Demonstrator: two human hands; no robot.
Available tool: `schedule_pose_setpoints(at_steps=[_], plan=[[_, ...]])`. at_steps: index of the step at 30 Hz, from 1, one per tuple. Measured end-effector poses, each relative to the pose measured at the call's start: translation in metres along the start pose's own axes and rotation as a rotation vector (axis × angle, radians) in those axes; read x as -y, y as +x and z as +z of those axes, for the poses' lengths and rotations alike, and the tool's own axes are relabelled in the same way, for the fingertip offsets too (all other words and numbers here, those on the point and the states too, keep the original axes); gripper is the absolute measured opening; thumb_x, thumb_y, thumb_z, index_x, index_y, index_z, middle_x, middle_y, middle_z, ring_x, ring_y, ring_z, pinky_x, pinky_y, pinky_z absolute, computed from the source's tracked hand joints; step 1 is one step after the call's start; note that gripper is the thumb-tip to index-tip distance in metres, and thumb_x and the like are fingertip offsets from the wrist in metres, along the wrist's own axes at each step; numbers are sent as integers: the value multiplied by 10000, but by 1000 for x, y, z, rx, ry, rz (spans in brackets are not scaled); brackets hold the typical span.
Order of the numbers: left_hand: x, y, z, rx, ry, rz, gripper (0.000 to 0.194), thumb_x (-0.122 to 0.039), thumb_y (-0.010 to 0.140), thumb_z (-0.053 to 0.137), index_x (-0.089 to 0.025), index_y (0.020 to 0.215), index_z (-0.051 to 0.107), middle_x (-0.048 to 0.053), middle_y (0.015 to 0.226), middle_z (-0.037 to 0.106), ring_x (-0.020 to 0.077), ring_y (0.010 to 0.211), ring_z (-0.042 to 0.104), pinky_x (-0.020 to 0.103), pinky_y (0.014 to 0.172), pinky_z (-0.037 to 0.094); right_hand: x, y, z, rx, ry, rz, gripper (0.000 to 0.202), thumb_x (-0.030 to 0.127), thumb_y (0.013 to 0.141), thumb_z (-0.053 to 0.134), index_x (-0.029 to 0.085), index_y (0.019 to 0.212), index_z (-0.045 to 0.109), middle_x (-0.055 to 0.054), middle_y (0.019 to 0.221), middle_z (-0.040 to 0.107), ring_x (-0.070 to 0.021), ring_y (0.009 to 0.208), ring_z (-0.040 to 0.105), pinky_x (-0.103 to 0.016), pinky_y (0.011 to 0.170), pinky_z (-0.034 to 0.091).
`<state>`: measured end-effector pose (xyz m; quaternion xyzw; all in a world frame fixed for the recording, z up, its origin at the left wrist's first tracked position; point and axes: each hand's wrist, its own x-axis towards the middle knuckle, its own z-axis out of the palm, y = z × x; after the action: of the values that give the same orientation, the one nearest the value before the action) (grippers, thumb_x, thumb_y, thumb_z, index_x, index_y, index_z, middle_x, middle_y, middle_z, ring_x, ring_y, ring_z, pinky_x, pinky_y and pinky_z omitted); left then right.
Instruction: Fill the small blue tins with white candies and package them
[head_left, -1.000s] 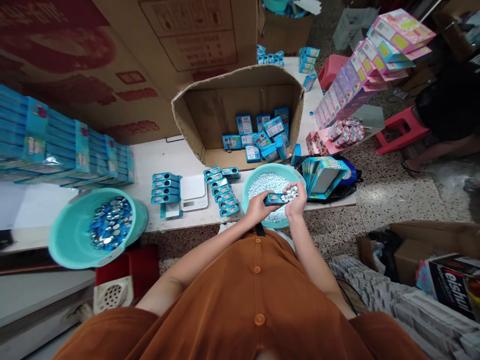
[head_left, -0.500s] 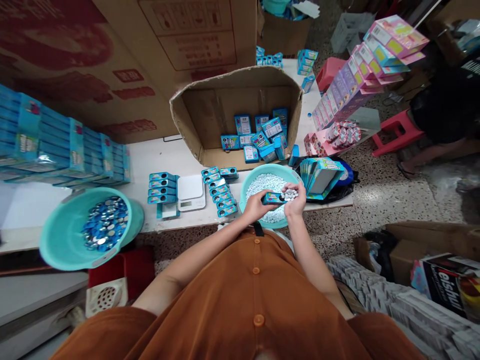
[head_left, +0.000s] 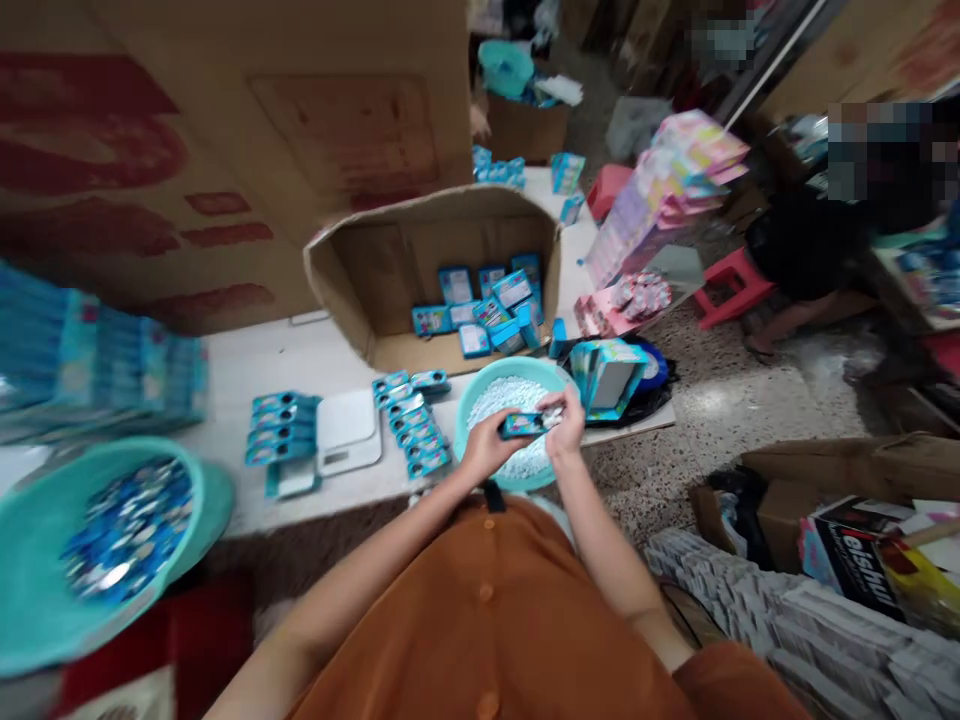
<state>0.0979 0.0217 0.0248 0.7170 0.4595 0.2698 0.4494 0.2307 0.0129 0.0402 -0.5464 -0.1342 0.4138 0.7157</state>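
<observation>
My left hand [head_left: 484, 450] is closed round a small blue box [head_left: 519, 426] with a round hole near one end. Against that end, my right hand [head_left: 568, 425] is cupped round some white candies [head_left: 552, 416]. Both hands are above a turquoise basin [head_left: 459, 415] of small white candies [head_left: 510, 393]. Left of the basin, several blue boxes [head_left: 415, 432] with round holes lie in a row. Beside them is a white kitchen scale [head_left: 349, 428], then another stack of blue boxes [head_left: 283, 428].
An open cardboard box [head_left: 375, 270] behind the basin holds several blue boxes. A larger turquoise basin [head_left: 206, 490] with blue and silver pieces stands left. Display cartons [head_left: 611, 378] stand right of the candy basin. A person sits on a pink stool [head_left: 731, 285] at the right.
The view has swung, so the table's things appear further left and lower. In my right hand, fewer candies show beside the box. The left hand keeps its hold on the box.
</observation>
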Motion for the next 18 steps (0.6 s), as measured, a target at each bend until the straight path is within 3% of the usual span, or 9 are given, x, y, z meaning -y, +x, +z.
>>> schedule_pose_setpoints(at_steps=[3, 6, 10, 18], plan=[[5, -2, -2, -31, 58, 112, 376, -319, 693, 684, -210, 1052, 653, 71, 1082, 691, 265, 1019, 641, 394, 898, 505, 1, -3, 4, 7, -31, -53, 425, 455, 817, 492, 204, 479, 551, 3, 524, 567, -137, 585, 543, -267, 663, 435], [23, 10, 1, -22, 104, 181, 384, -395, 686, 663, -230, 1033, 669, 59, 1084, 694, 275, 1022, 644, 379, 883, 520, -3, 5, 8, 2, -13, -101, 471, 437, 850, 443, 191, 466, 563, -15, 506, 563, -150, 580, 540, -273, 652, 419], [27, 25, 7, 19, 113, 62, 438, -486, 638, 658, -243, 1001, 677, 32, 1005, 722, 288, 936, 677, 334, 739, 567, 1, 11, 10, -68, 12, -104, 472, 426, 843, 465, 183, 451, 558, -5, 431, 504, -128, 483, 466, -256, 548, 360], [14, 26, 6, 86, 96, -80, 478, -511, 597, 670, -250, 997, 676, 20, 1009, 721, 309, 983, 658, 332, 757, 560, 5, 10, 7, -144, 130, -15, 390, 482, 764, 573, 176, 524, 544, 40, 437, 432, -90, 410, 388, -221, 438, 273]])
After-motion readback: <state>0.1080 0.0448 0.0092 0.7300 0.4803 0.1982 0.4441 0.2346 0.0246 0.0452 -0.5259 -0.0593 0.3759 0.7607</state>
